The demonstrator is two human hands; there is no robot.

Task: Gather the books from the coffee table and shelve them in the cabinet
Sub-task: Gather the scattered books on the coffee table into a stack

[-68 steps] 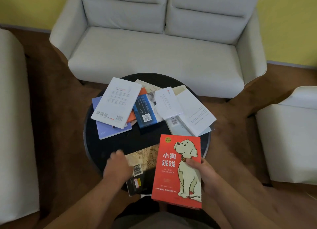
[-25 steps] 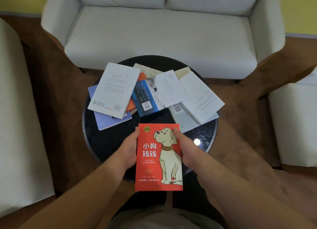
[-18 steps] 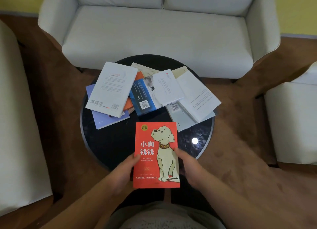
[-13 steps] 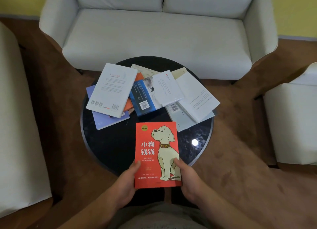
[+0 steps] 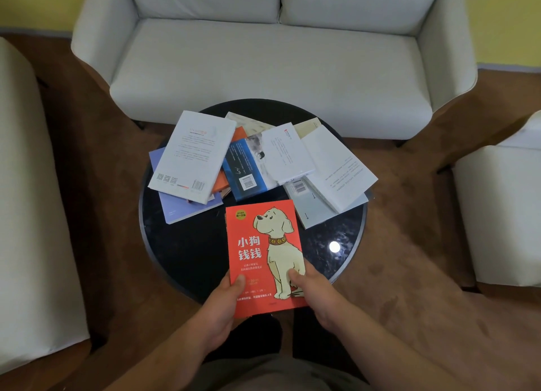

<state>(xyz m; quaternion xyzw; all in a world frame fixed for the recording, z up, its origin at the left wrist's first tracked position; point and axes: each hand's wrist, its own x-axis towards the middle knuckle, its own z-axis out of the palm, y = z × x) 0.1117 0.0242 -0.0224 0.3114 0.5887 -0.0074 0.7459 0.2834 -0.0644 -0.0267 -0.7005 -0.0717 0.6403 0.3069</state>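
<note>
Red book (image 5: 263,256) held above the table (image 5: 187,253)
Left hand (image 5: 219,311) and right hand (image 5: 316,294) pinched its lower corners, thumbs on top; it seemed light, stiff, slick, and its long edges suited gripping

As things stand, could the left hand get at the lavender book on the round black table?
Probably not right away: the left hand grips the red dog-cover book, and a white paperback lies over most of the lavender book. Its near corner is exposed, though.

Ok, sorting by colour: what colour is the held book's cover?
The book is red-orange, with a cream dog; head view.
</note>
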